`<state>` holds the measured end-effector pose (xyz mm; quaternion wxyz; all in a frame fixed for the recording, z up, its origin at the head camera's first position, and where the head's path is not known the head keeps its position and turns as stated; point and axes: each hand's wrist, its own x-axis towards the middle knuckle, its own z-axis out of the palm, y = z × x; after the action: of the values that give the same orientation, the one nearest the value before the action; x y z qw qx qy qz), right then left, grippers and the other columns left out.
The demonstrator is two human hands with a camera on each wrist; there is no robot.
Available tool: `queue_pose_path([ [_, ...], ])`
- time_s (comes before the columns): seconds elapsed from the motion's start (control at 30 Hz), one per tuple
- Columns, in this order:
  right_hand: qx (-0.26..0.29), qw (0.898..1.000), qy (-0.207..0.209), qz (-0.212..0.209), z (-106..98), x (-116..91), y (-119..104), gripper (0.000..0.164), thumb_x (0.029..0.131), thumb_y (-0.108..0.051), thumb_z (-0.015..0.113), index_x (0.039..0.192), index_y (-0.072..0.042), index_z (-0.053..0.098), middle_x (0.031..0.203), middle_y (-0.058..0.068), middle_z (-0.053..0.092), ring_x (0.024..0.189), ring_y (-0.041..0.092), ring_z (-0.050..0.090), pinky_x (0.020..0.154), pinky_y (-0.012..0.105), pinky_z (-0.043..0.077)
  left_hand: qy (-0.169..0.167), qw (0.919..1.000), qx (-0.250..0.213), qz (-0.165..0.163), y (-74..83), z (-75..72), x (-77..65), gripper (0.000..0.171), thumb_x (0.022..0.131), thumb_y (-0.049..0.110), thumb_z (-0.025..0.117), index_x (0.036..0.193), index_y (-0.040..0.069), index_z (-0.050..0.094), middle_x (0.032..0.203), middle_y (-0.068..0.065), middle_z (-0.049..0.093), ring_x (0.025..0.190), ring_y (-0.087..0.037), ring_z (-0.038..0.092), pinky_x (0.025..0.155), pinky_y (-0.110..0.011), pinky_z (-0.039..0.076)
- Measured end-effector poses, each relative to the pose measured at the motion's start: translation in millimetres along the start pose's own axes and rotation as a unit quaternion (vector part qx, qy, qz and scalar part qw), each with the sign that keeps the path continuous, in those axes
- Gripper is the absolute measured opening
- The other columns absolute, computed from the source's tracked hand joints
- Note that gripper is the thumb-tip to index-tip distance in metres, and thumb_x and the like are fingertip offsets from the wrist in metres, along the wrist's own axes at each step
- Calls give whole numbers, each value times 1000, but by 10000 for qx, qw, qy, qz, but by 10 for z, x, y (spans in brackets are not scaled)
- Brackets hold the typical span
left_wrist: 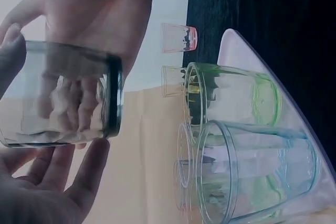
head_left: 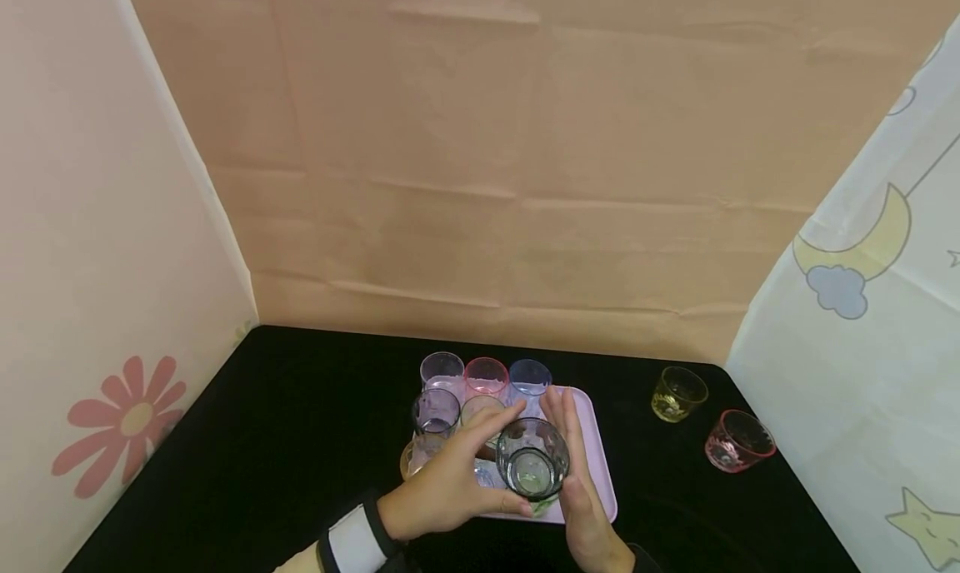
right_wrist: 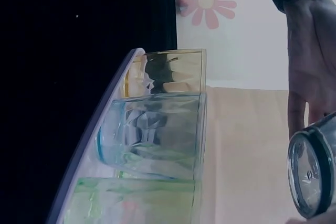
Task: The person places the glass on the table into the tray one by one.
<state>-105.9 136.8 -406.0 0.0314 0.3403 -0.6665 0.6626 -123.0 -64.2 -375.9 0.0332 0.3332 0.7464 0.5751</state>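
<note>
A smoky grey drinking glass (head_left: 533, 459) is held above the front right part of a pink tray (head_left: 596, 452). My left hand (head_left: 450, 485) grips it from the left, thumb on the near side and fingers on the far side. On the other side, my right hand (head_left: 588, 510) has its fingers extended alongside the glass; whether the palm touches it is hard to tell. Below, in the left wrist view, stand a light blue glass (left_wrist: 273, 169) and a green glass (left_wrist: 239, 95) on the tray. An amber glass (right_wrist: 176, 72) shows in the right wrist view.
Along the tray's back are a clear glass (head_left: 442, 366), a pink glass (head_left: 486, 376) and a blue glass (head_left: 530, 376). A purple glass (head_left: 436, 412) stands before them. Off the tray, on the black table (head_left: 315, 440), are a yellow glass (head_left: 678, 394) and a red glass (head_left: 738, 441).
</note>
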Motion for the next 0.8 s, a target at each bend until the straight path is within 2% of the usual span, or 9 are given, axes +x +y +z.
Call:
queue_pose_path([
  [0.03, 21, 10000, -95, 8, -13, -6, 7, 72, 107, -49, 18, 160, -19, -20, 170, 11, -13, 155, 7, -1, 97, 83, -14, 43, 9999, -147, -30, -1, -6, 4, 101, 74, 13, 91, 157, 11, 35, 139, -5, 53, 129, -21, 50, 101, -33, 50],
  [0.07, 31, 9998, -184, 38, -28, -17, 14, 72, 107, -48, 19, 160, -19, -21, 170, 8, -12, 154, 6, 0, 106, 78, -9, 88, 9995, -291, -67, -3, -14, 7, 99, 74, 11, 91, 155, 11, 36, 141, -6, 53, 130, -21, 51, 102, -33, 49],
  [0.13, 97, 9993, -345, 110, -54, -37, 30, 72, 107, -45, 22, 160, -20, -21, 171, 6, -11, 154, 3, 2, 118, 62, 6, 144, 9984, -538, -119, -8, -33, 9, 92, 74, 7, 90, 150, 10, 39, 142, -8, 55, 131, -23, 54, 104, -32, 49],
  [0.2, 230, 9986, -477, 28, -74, -54, 53, 74, 108, -36, 29, 160, -17, -20, 170, 8, -10, 154, 5, 5, 120, 43, 18, 134, 9975, -689, -107, -17, -52, 10, 83, 74, 6, 90, 143, 8, 43, 140, -9, 56, 130, -24, 56, 104, -32, 49],
  [0.27, 308, 9981, -522, -150, -85, -65, 79, 78, 105, -22, 37, 160, -13, -17, 170, 12, -7, 154, 9, 9, 116, 23, 22, 146, 9979, -638, -2, -34, -69, 12, 76, 75, 7, 89, 138, 7, 47, 136, -8, 58, 126, -24, 58, 101, -32, 51],
  [0.37, 303, 9971, -525, -457, -84, -69, 111, 90, 92, 6, 45, 160, -5, -14, 169, 18, -2, 155, 14, 13, 118, 22, 21, 235, 9988, -389, 196, -67, -96, 15, 69, 76, 11, 89, 136, 8, 54, 133, -7, 58, 118, -22, 59, 96, -33, 54],
  [0.5, -64, 9965, -469, -688, -87, -72, 126, 103, 79, 25, 50, 159, 0, -11, 169, 20, 4, 155, 16, 16, 119, 22, 21, 366, 9989, -76, 281, -93, -122, 16, 65, 77, 15, 89, 135, 10, 60, 130, -4, 58, 108, -16, 56, 89, -32, 55],
  [0.7, -221, 9992, -259, -209, -128, -87, 115, 95, 89, 21, 56, 162, -5, 2, 162, 27, 22, 150, 15, 29, 117, 22, 28, 388, 9992, 110, 73, -68, -155, 17, 68, 78, 17, 89, 139, 12, 59, 125, -2, 62, 105, -14, 58, 87, -31, 55],
  [0.8, -251, 9994, -135, -171, -135, -84, 116, 90, 89, 21, 58, 161, -3, 9, 157, 30, 28, 147, 16, 35, 116, 23, 32, 389, 9992, 76, -18, -72, -176, 11, 67, 78, 17, 88, 139, 13, 59, 124, 0, 64, 107, -14, 59, 88, -31, 55],
])
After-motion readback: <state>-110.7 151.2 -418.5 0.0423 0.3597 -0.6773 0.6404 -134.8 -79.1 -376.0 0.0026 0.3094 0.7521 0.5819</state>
